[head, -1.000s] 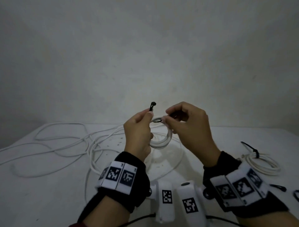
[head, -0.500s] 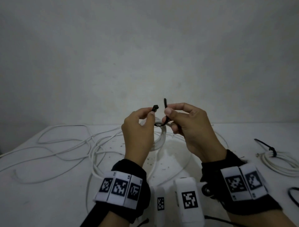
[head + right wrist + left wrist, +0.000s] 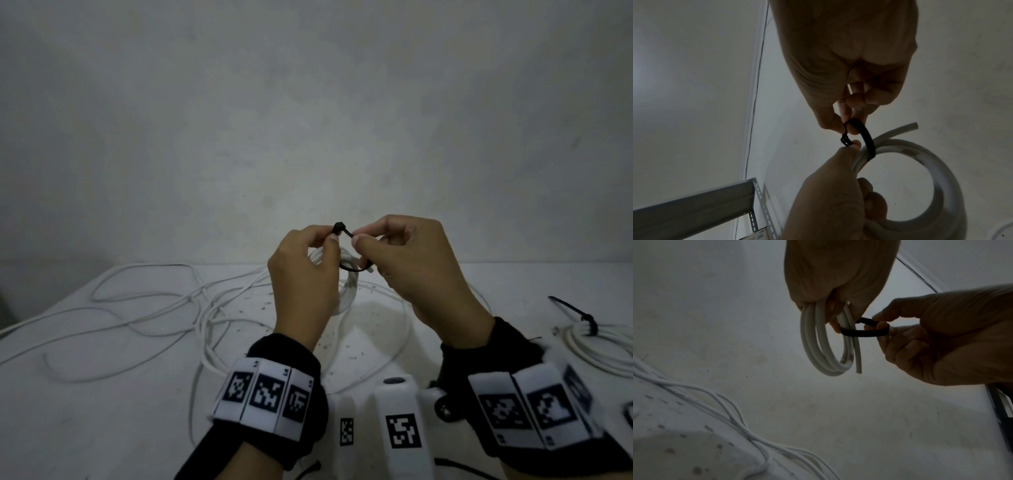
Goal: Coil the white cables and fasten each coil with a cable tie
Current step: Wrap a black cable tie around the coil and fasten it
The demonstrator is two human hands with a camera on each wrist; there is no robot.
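Observation:
Both hands are raised above the table. My left hand (image 3: 305, 270) grips a small white cable coil (image 3: 824, 350) and pinches the head of a black cable tie (image 3: 339, 229) between thumb and forefinger. The tie's strap (image 3: 861, 333) loops round the coil's strands. My right hand (image 3: 411, 260) pinches the strap's tail close to the head, the tail's tip at the head. In the right wrist view the cable tie (image 3: 865, 138) arches from my right fingers over the coil (image 3: 941, 186) to the left thumb.
Loose white cables (image 3: 144, 308) sprawl over the white table (image 3: 102, 411) on the left and centre. A tied coil with a black tie (image 3: 589, 325) lies at the right edge. A metal shelf rail (image 3: 705, 206) shows in the right wrist view. A grey wall stands behind.
The tie's tail, upright half a second ago, has been bent over to the head in my left fingers. Both hands have closed in on each other.

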